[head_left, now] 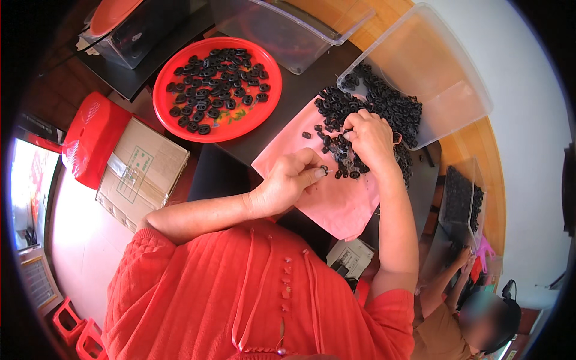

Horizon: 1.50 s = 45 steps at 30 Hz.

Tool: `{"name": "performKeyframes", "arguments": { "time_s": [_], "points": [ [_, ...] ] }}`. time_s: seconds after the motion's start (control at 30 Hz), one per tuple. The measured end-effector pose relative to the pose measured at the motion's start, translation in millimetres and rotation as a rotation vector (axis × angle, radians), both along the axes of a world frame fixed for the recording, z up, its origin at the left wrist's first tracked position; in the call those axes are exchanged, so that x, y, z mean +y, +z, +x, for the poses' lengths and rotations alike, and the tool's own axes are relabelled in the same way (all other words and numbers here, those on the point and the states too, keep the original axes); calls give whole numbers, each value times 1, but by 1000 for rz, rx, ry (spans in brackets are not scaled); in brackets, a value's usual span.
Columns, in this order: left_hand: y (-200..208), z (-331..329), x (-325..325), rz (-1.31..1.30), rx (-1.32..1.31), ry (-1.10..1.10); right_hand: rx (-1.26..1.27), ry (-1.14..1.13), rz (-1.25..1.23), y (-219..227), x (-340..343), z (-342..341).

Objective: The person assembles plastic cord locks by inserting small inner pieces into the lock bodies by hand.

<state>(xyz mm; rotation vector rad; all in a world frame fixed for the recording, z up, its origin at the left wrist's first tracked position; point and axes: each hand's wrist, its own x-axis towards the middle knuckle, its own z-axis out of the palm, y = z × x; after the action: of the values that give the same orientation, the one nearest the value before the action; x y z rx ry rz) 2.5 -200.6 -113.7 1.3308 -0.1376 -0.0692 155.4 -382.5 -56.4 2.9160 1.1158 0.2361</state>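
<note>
My left hand [287, 183] is closed in a pinch over the pink cloth [345, 213]. Between its thumb and forefinger sits a small black plastic piece [324, 170], with a thin pale bit sticking out beside it. My right hand [372, 141] reaches into a heap of similar black pieces [337, 107] on the cloth. Its thumb and fingers come together at the heap, and whatever they hold is hidden. A few loose black pieces [307, 135] lie on the cloth between my hands.
A red round tray [174, 129] with many black two-holed pieces stands at the far left. A tipped clear plastic bin [447, 78] spills pieces at the right. Another clear bin [288, 42] is behind. A cardboard box [141, 174] sits left; a co-worker [447, 324] works at lower right.
</note>
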Motion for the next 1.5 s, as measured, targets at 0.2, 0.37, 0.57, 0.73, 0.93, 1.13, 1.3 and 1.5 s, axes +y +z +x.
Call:
{"name": "performKeyframes", "arguments": {
  "time_s": [0.2, 0.37, 0.57, 0.73, 0.93, 1.13, 1.3, 1.5],
  "points": [
    [8, -5, 11, -364, 170, 168, 325, -129, 686, 1, 4, -69],
    [4, 3, 22, -359, 154, 195, 359, -277, 656, -27, 0, -109],
    [5, 0, 21, -213, 141, 184, 70, -172, 485, -25, -3, -112],
    [5, -1, 19, -124, 145, 179, 60, -12, 334, -22, -2, -109],
    [5, -1, 16, 36, 114, 182, 1, 86, 293, -20, -5, -112],
    [16, -3, 9, 96, 116, 165, 679, -198, 1071, -26, -7, -116],
    [15, -7, -1, 16, 121, 117, 1069, -305, 1535, -15, -6, -107],
    [13, -5, -6, 0, 75, 69, 852, -213, 1445, -15, -7, -115]
  ]
}}
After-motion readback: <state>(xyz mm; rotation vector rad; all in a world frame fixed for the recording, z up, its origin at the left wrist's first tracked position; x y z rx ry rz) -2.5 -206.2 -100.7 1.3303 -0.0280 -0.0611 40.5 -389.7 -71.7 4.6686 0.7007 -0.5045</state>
